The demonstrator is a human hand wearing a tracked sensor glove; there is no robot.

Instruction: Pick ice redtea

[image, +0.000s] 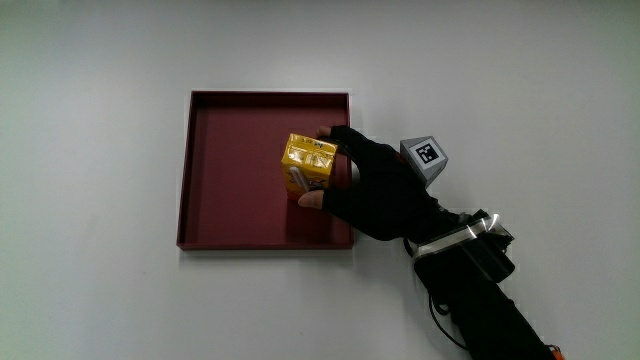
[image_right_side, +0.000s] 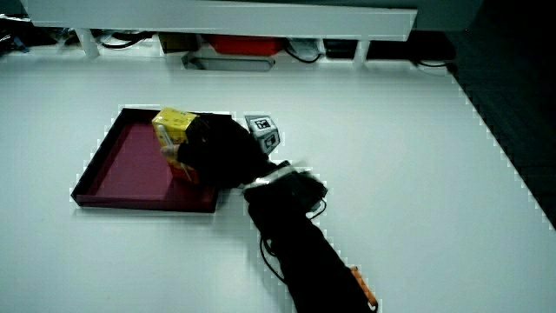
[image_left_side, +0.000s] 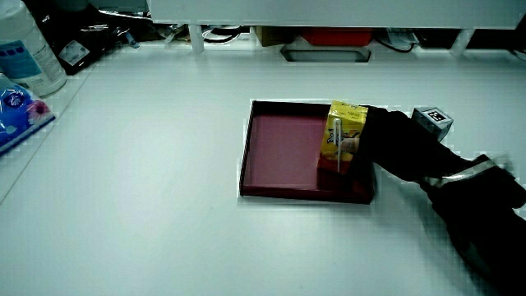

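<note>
A yellow ice red tea carton (image: pixel 308 162) stands upright inside the dark red tray (image: pixel 232 208). The gloved hand (image: pixel 372 185) reaches over the tray's edge and wraps the carton, fingers on one face and thumb on the face nearer the person. In both side views the carton (image_left_side: pixel 345 136) (image_right_side: pixel 174 130) shows upright in the hand's grip, a straw on its side. The patterned cube (image: pixel 425 158) sits on the back of the hand.
The tray holds nothing but the carton. In a side view a clear bottle (image_left_side: pixel 29 49) and a blue packet (image_left_side: pixel 16 111) lie at the table's edge. A low partition (image_right_side: pixel 217 17) with cables under it borders the table.
</note>
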